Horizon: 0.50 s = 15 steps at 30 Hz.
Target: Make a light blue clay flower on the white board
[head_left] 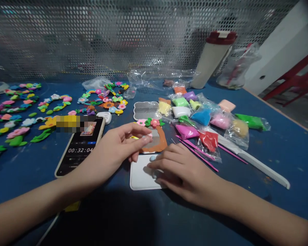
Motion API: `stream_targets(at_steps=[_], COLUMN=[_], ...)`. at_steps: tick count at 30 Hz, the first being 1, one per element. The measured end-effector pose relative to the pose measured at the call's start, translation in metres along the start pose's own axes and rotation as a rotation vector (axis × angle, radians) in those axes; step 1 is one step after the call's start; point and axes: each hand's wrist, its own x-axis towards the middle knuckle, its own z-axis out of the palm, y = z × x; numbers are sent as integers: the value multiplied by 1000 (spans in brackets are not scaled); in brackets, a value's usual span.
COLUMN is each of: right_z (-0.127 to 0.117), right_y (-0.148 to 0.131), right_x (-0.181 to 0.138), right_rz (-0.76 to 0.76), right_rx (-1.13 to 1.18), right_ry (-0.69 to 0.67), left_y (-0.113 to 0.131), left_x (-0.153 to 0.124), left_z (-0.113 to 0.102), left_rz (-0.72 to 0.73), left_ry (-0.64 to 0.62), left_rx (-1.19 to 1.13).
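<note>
- The right hand (181, 172) is held low and flattened, with the fingers close together, over a white plastic mat (141, 179); nothing is seen gripped by it.
- A pale blue clay lump (152, 158) is seen on the mat at the right hand's fingertips, its long axis lying roughly across the view.
- The left hand (123, 143) is narrowed, with its fingertips drawn together above the mat's far edge; whether a small piece is held there cannot be told.
- The lump is nearer the right hand and lies below and just right of the left hand's fingertips.
- A brown clay frame (162, 141) topped with clay flowers (154, 123) is placed just beyond the mat.
- Bagged coloured clay (200, 117) is laid to the right on the bench (292, 201), and a phone showing a timer (79, 147) to the left.
</note>
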Motion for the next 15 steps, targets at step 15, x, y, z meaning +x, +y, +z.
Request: stream_targets(at_steps=[15], right_z=[-21], right_y=[22], right_x=[3], right_rz=[306], right_rx=[283], right_ry=[382], left_y=[-16], left_x=[-3], left_z=[-22], left_rz=[140], left_ry=[-37], left_rx=[423])
